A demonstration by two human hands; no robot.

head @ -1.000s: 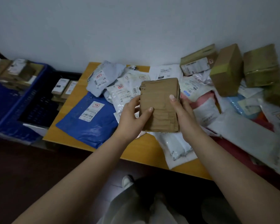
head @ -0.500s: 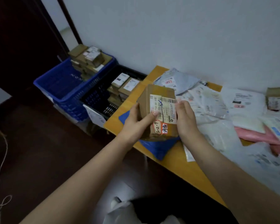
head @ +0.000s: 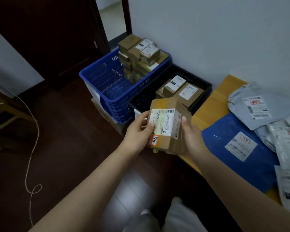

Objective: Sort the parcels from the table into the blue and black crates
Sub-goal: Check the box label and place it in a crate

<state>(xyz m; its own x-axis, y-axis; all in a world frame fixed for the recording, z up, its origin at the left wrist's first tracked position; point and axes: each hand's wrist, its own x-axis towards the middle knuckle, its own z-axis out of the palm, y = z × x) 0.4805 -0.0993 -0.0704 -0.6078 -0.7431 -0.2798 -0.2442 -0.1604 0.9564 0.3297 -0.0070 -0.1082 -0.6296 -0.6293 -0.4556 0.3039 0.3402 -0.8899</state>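
Dim room: pale wall, dark wood floor [head: 60, 148], dark door at upper left.

Item 1. Left hand [head: 138, 131]: fingers curled round the left edge of a brown cardboard parcel with a white shipping label [head: 166, 124], thumb lying across the label's corner.

Item 2. Right hand [head: 191, 136]: grips the same parcel along its right side, thumb on top. Parcel is held in the air between both hands, just off the table's left end and in front of the crates; label faces up, with a small orange-edged sticker bearing handwriting near its lower left corner.

Item 3. Black plastic crate [head: 199, 97]: directly behind the held parcel, on the floor against the wall; holds several brown boxes with white labels.

Item 4. Blue plastic lattice crate [head: 104, 91]: touching the black crate's left side; holds a tall stack of brown boxes at its far end, near half bare.

Item 5. Yellow wooden table [head: 214, 101]: at right, beside the black crate. Carries a flat blue plastic mailer with a white label [head: 238, 148], a grey plastic mailer [head: 258, 104] behind it, and several white plastic mailers [head: 286, 148] overlapping at the right edge.

Item 6. Thin white cord [head: 32, 148]: trails down the floor at left, ending in a loop.
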